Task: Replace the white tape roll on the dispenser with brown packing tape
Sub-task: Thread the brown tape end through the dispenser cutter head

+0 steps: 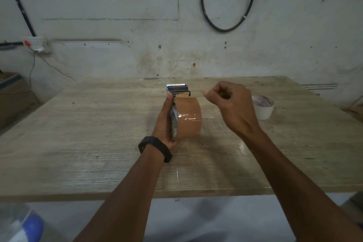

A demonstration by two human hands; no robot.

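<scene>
Wooden desk point(98, 143) against a scarred wall. At centre, left hand point(167, 122) grips dispenser point(177, 89) carrying brown tape roll point(189, 118); right hand point(229, 104) pinched, seemingly empty. White roll point(263, 107) sits right. Risk: tape end refolding, sticking to itself.

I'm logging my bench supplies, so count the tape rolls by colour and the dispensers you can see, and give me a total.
Brown tape roll: 1, on the dispenser held in the left hand
White tape roll: 1, on the table behind the right hand
Tape dispenser: 1
Total: 3
</scene>
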